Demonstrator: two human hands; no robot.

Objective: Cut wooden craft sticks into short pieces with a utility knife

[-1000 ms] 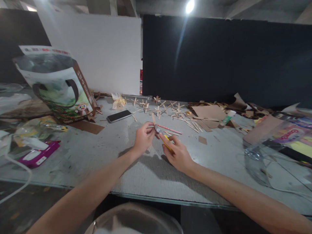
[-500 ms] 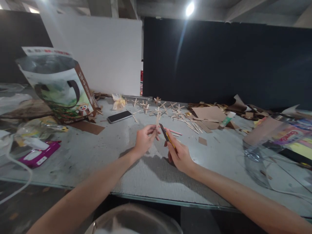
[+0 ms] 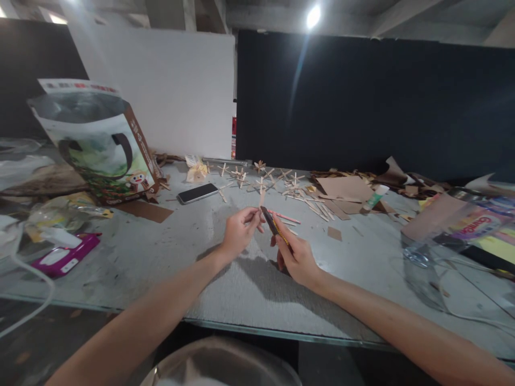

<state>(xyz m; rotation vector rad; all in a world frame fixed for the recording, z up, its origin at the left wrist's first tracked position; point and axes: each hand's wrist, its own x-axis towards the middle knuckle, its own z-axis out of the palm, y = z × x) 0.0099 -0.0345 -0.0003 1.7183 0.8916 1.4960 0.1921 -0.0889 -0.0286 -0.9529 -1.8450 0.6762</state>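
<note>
A phone (image 3: pixel 197 193) lies near an open bag (image 3: pixel 94 150).

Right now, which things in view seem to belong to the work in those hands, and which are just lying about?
Part of the work:
- stick, in the left hand
- cutter, in the right hand
- probably the crossed sticks

Seemingly just lying about:
- phone
- bag
- purple object

Black and yellow are marking the utility knife (image 3: pixel 272 222).
The wooden stick (image 3: pixel 262 199) is showing pale tan, the table (image 3: pixel 156 252) mottled grey.
</note>
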